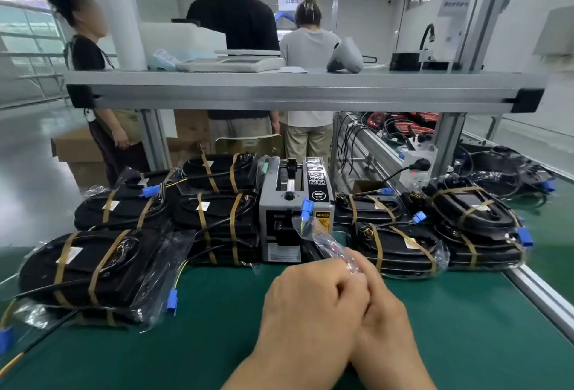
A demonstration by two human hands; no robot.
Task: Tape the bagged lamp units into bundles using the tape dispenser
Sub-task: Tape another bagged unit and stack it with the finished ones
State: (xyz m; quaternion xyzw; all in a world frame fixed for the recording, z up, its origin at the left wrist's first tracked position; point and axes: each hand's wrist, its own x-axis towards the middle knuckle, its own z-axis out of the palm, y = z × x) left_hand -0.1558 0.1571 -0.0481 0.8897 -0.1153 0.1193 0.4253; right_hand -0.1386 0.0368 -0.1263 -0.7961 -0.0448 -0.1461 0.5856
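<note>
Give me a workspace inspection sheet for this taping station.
Surface: green mat, bundles along its back.
Job's things: tape dispenser at centre; taped bundles stacked to its left and right.
Clutter: cardboard box behind the right stacks.
Grippers: right hand pinches a clear bag holding a blue connector; left hand curled against it, grip unclear.
Cables: plug cable behind the dispenser; loose leads at the mat's left edge.
Surroundings: three people beyond the shelf.
</note>
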